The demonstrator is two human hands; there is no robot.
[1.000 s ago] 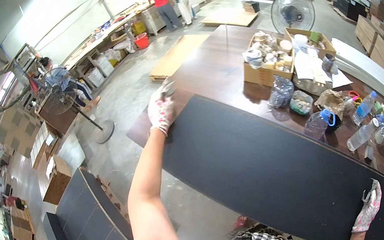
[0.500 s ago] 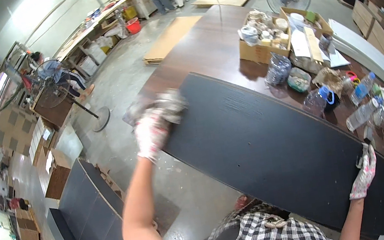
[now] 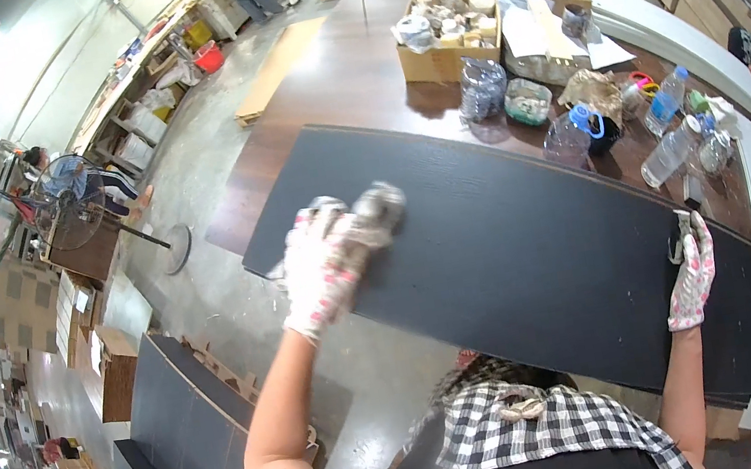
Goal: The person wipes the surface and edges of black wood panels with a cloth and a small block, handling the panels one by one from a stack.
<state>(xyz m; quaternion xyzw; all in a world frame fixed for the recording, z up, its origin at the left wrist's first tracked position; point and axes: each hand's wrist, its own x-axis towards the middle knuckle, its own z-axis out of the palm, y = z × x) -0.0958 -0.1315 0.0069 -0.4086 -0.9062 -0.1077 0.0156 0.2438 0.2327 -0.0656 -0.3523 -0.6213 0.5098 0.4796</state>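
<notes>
A long black board (image 3: 496, 244) lies slantwise in front of me on a dark brown table (image 3: 276, 117). My left hand (image 3: 320, 269), in a white glove with pink spots, presses a crumpled grey rag (image 3: 377, 216) onto the board's left part. Motion blurs the rag and the fingertips. My right hand (image 3: 690, 276), gloved the same way, rests on the board's right part. Its fingers stretch toward the far edge, the thumb a little apart; a dark gap shows between them.
Behind the board stand plastic bottles (image 3: 671, 157), a blue-handled jug (image 3: 568, 138) and a carton (image 3: 436, 63) of small containers. A standing fan (image 3: 179, 247) and stacked dark panels (image 3: 182, 416) are at left. Other people (image 3: 74, 181) are farther off.
My left hand has moved the rag rightward and nearer along the board. My right hand stays at the same part of the board. The whole view has shifted slightly.
</notes>
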